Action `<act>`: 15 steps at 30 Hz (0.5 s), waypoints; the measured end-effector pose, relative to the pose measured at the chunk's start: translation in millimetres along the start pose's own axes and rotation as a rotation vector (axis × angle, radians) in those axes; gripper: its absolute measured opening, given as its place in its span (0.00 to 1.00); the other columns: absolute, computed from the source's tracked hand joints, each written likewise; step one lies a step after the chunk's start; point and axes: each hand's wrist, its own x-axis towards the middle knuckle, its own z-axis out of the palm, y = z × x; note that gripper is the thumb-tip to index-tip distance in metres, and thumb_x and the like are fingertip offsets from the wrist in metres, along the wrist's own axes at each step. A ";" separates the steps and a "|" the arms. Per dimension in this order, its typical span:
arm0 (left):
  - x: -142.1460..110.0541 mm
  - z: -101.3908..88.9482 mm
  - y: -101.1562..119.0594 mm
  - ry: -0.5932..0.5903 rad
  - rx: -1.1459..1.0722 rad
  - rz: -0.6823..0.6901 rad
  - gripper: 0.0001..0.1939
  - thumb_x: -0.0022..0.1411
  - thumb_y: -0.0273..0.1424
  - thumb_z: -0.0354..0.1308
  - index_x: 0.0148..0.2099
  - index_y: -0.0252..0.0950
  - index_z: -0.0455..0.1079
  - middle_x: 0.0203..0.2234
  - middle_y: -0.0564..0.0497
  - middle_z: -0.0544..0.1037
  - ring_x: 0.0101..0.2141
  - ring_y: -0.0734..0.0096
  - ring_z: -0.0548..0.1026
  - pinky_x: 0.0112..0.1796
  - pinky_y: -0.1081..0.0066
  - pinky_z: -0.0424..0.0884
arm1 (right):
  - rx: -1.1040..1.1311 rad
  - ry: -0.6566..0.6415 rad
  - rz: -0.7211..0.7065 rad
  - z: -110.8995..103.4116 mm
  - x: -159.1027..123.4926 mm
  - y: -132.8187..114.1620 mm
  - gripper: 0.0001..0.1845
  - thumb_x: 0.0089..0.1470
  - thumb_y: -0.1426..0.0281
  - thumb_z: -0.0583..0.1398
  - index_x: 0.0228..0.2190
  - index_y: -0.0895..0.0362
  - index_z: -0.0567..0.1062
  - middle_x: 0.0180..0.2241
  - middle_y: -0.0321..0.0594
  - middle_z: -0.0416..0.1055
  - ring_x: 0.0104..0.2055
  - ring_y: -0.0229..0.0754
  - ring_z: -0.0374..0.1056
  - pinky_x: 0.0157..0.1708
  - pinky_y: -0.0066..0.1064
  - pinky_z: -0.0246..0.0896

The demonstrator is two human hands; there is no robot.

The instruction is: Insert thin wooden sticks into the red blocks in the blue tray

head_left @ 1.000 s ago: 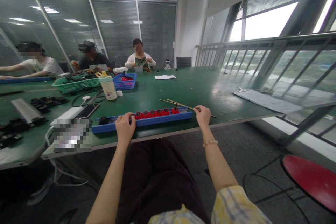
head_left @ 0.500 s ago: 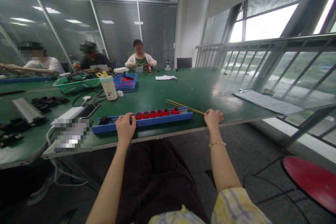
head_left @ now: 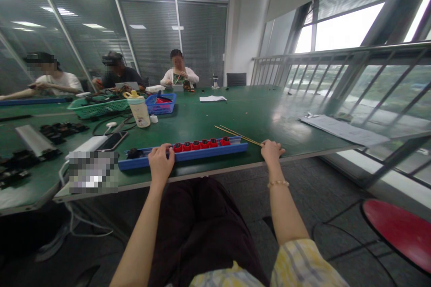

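Observation:
A long blue rail (head_left: 205,153) lies along the near edge of the table, with several red blocks with black tops (head_left: 196,145) in a row in its groove. A black part (head_left: 134,153) sits near the rail's left end. My left hand (head_left: 160,161) is closed over the rail, its fingertips beside the leftmost red block; what lies under the fingers is hidden. To the right of the rail, my right hand (head_left: 273,150) pinches two thin golden rods (head_left: 243,137) at their near ends. The rods slant away to the left, behind the rail's right end.
A cup (head_left: 139,111), green basket (head_left: 97,108) and blue basket (head_left: 163,104) stand at the back left. A phone (head_left: 114,141) and white power strip (head_left: 88,147) lie left, with black parts (head_left: 62,132) farther over. Papers (head_left: 340,129) lie right. Several people sit across.
My right hand has moved right, drawing the rods with it, then stayed nearly still over the last half second. My left hand and the rail have kept their places.

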 end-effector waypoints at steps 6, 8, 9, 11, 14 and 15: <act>-0.4 0.2 0.3 -0.003 -0.002 -0.008 0.14 0.66 0.36 0.48 0.44 0.37 0.71 0.37 0.45 0.80 0.43 0.55 0.73 0.45 0.60 0.62 | -0.056 0.033 -0.023 -1.0 -5.8 -6.2 0.19 0.60 0.72 0.50 0.45 0.63 0.76 0.49 0.62 0.67 0.54 0.59 0.58 0.50 0.51 0.50; -0.6 0.7 0.1 -0.002 -0.004 -0.011 0.14 0.67 0.37 0.48 0.45 0.37 0.71 0.37 0.45 0.80 0.43 0.54 0.73 0.45 0.60 0.62 | -0.077 0.044 -0.036 -0.1 -6.4 -7.3 0.19 0.60 0.73 0.49 0.46 0.65 0.75 0.48 0.64 0.67 0.55 0.60 0.58 0.50 0.52 0.50; -0.7 0.9 -0.1 -0.002 -0.004 -0.011 0.14 0.67 0.37 0.48 0.45 0.37 0.71 0.37 0.45 0.80 0.43 0.54 0.73 0.45 0.60 0.62 | -0.085 0.041 -0.043 0.5 -6.2 -7.5 0.19 0.59 0.74 0.49 0.46 0.65 0.75 0.48 0.64 0.67 0.55 0.60 0.58 0.50 0.52 0.51; -0.9 1.1 -0.3 0.000 -0.005 -0.009 0.13 0.67 0.36 0.48 0.45 0.37 0.71 0.37 0.45 0.80 0.43 0.54 0.73 0.45 0.59 0.62 | -0.095 0.025 -0.056 1.5 -5.0 -6.9 0.19 0.59 0.75 0.49 0.47 0.64 0.74 0.48 0.62 0.68 0.55 0.59 0.59 0.51 0.52 0.50; -1.0 1.0 -0.8 0.003 -0.010 -0.002 0.13 0.67 0.36 0.48 0.45 0.37 0.71 0.37 0.46 0.80 0.42 0.55 0.73 0.45 0.60 0.62 | -0.093 -0.002 -0.072 2.7 -2.7 -5.0 0.19 0.59 0.76 0.49 0.47 0.62 0.74 0.49 0.60 0.69 0.55 0.58 0.60 0.51 0.52 0.50; -1.0 0.9 -0.8 0.003 -0.012 -0.001 0.13 0.67 0.36 0.48 0.45 0.37 0.71 0.37 0.46 0.80 0.42 0.55 0.73 0.45 0.60 0.62 | -0.092 -0.008 -0.076 2.9 -2.3 -4.5 0.19 0.59 0.77 0.49 0.48 0.61 0.74 0.49 0.59 0.69 0.55 0.58 0.60 0.51 0.52 0.50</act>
